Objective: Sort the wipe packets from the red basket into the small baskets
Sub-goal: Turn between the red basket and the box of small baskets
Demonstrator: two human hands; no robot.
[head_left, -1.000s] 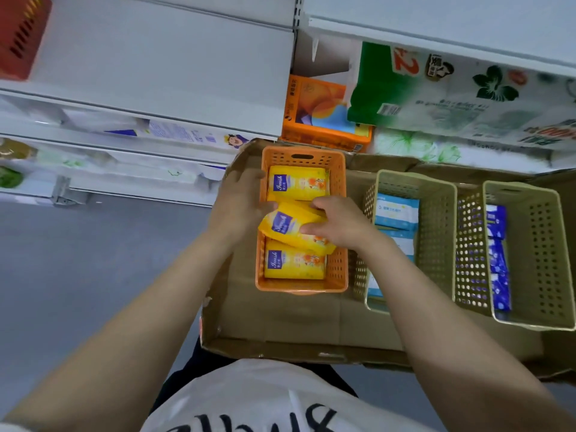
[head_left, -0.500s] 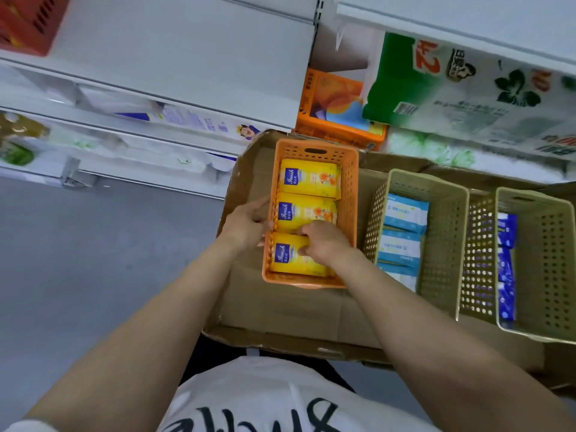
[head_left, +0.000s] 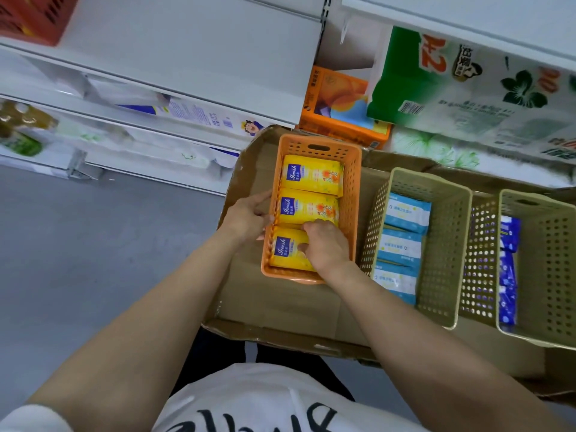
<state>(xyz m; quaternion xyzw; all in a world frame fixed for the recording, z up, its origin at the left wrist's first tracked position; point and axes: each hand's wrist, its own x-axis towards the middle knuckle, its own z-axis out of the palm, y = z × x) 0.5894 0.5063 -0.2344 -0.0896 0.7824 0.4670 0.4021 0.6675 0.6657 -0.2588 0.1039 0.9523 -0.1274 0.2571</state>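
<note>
An orange basket (head_left: 353, 194) stands in a cardboard tray (head_left: 280, 310) and holds three yellow wipe packets in a row: far (head_left: 311, 177), middle (head_left: 307, 205) and nearest (head_left: 285, 249). My left hand (head_left: 246, 218) grips the basket's left wall, thumb and fingers at the rim. Inside the basket, my right hand (head_left: 327, 244) has its fingers curled over the seam between the middle and nearest packets, and its thumb rests on the nearest one. The red basket (head_left: 28, 17) shows at the top left, on a shelf.
To the right, a beige basket (head_left: 442, 244) holds light-blue packets (head_left: 406, 213). A second beige basket (head_left: 548, 269) holds dark-blue packets (head_left: 508, 272). White shelves (head_left: 187, 57) run behind, with an orange box (head_left: 336, 110) and a green-and-white tissue pack (head_left: 467, 88). Grey floor lies to the left.
My right hand lowered the lifted yellow packet into the orange basket, so three now lie flat in a row. My left hand stayed at the basket's left wall.
</note>
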